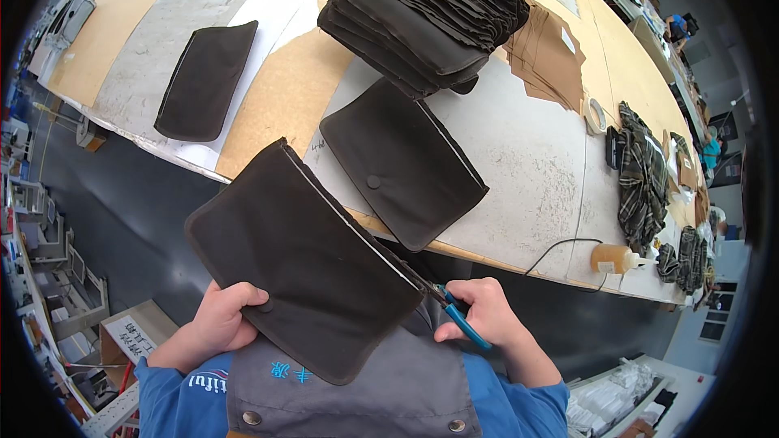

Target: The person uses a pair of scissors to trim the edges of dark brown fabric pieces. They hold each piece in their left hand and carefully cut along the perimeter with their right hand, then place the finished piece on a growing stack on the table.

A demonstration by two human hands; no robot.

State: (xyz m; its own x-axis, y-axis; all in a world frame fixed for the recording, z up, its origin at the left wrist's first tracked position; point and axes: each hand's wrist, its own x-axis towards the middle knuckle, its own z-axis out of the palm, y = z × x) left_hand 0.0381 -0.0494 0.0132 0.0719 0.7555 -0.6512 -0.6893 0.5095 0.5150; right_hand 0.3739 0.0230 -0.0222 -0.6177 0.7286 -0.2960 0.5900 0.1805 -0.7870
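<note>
My left hand [230, 314] grips a dark brown fabric flap [300, 268] by its lower left edge, thumb on top beside a round button. The flap is tilted over my lap, with a pale strip along its frayed upper right edge. My right hand [484, 314] is closed around a pair of scissors [464, 324] with teal handles. Their blades reach the flap's right corner; whether they are parted I cannot tell. On the table just beyond lies a second dark flap [406, 166] with a round button. Farther left rests another dark flap [207, 81].
A tall stack of dark flaps [422, 16] stands on the table [527, 186]. Brown paper pieces [545, 57], a tape roll [596, 116], plaid fabric [641, 178] and a bottle of amber liquid [614, 259] are at the right. An open carton [134, 332] stands low at the left.
</note>
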